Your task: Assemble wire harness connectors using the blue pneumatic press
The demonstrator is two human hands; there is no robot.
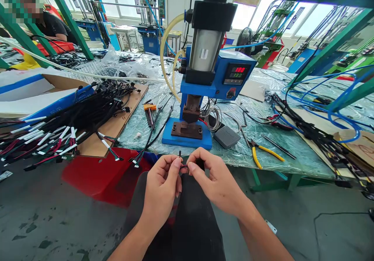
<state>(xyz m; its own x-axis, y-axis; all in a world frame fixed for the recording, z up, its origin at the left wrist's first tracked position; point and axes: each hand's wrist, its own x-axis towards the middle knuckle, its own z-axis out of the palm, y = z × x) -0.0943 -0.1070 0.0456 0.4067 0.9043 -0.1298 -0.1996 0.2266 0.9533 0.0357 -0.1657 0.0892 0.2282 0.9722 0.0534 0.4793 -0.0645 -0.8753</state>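
Both hands meet above my lap, just in front of the table edge. Between finger and thumb, my left hand (pixel 165 179) pinches a thin dark cable (pixel 180 154), whose black tip sticks up past the fingers. My right hand (pixel 212 175) is closed on the same cable's reddish wires (pixel 184 167), close beside the left fingertips. Most of the cable is hidden by my fingers. Directly beyond the hands stands a blue heat press (pixel 187 138) with a metal cylinder and a lit red and green display (pixel 238 73).
At left, a heap of black cable harnesses (pixel 99 101) lies on cardboard. Yellow-handled pliers (pixel 260 152), a grey foot pedal (pixel 227 136) and more cables (pixel 315 136) lie to the right. A red stool (pixel 96 175) is below the table. A person (pixel 55 25) sits at the far left.
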